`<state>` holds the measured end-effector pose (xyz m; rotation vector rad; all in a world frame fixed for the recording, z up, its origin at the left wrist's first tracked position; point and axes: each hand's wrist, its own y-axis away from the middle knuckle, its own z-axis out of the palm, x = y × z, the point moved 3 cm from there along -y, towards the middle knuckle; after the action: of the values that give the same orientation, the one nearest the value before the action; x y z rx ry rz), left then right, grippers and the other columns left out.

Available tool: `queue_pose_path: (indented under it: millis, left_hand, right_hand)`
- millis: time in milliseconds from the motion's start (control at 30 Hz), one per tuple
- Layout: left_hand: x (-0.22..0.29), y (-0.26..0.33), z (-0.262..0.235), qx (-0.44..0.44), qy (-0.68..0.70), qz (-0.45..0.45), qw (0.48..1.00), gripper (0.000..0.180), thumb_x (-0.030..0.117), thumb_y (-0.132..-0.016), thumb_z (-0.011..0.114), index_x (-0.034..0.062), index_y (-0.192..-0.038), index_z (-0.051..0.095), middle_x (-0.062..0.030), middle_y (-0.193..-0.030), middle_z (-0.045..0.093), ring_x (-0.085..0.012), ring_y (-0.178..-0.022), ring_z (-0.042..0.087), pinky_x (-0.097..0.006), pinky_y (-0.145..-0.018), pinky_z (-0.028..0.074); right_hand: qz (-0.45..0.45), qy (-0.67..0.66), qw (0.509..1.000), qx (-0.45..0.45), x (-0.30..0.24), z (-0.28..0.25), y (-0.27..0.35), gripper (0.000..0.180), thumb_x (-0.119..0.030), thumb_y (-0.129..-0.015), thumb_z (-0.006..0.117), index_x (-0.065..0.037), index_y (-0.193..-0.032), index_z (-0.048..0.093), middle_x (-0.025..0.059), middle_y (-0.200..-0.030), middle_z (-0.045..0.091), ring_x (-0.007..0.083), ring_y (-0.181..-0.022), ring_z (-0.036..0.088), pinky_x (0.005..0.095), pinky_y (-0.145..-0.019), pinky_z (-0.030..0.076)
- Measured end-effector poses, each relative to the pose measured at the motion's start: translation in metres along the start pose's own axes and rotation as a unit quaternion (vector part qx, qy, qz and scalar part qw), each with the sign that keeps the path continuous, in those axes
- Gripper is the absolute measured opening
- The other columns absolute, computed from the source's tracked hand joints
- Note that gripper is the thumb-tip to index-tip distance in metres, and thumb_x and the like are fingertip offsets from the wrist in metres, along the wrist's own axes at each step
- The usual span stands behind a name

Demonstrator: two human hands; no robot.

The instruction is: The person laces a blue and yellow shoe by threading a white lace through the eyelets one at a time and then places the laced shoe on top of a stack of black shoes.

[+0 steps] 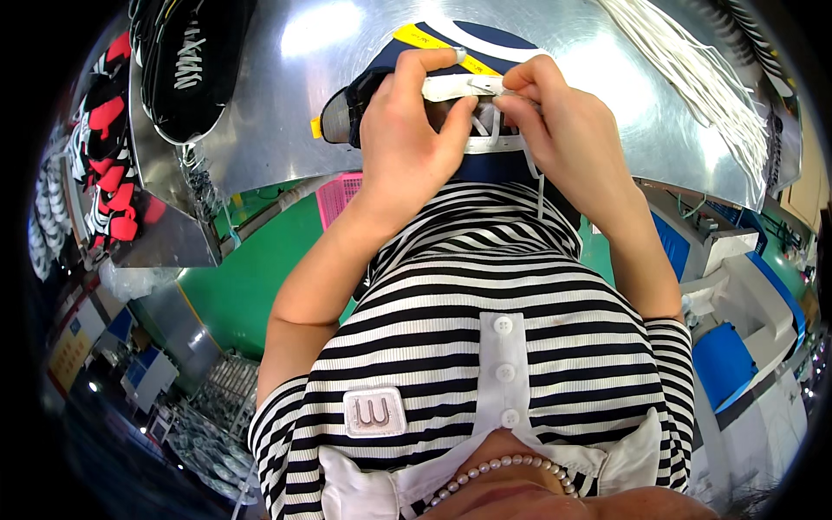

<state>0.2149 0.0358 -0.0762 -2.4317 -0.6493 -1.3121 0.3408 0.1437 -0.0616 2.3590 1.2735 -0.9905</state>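
Note:
Both my hands are at a navy shoe upper point(482, 166) with white eyelet strips and a yellow band, held over the near edge of the metal table point(295, 95). My left hand point(406, 143) grips it, thumb and fingers closed on the white eyelet strip point(446, 87). Opposite, my right hand point(568, 130) is closed in a pinch at the strip's right end, on a white shoelace. Part of the shoelace point(542, 199) hangs down below that hand, and short stretches cross the upper's opening. The pinched lace end is partly hidden by my fingers.
Loose white shoelaces point(693, 87) lie spread on the table's right side. A black shoe point(195, 78) rests at the left, with red, black and white pieces point(108, 173) beyond. Below the table edge is a pink basket point(336, 201). Blue and grey plastic pieces point(732, 364) stand at the right.

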Motion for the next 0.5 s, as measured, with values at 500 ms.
queue_pose_path:
  millis: [500]
  left_hand:
    - [-0.008,-0.024,0.002,0.018,0.202,-0.106,0.973,0.03,-0.002,-0.083,0.063,0.0007,-0.112,0.054,-0.0052,-0.086,0.064,-0.0082,-0.073,0.058,-0.022,-0.064,0.047]
  right_hand:
    - [0.1,-0.066,0.992,0.044,0.01,-0.042,0.016,0.02,-0.021,-0.083,0.075,-0.007,-0.095,0.067,0.0056,-0.059,0.06,0.017,-0.053,0.061,0.0298,-0.049,0.044]
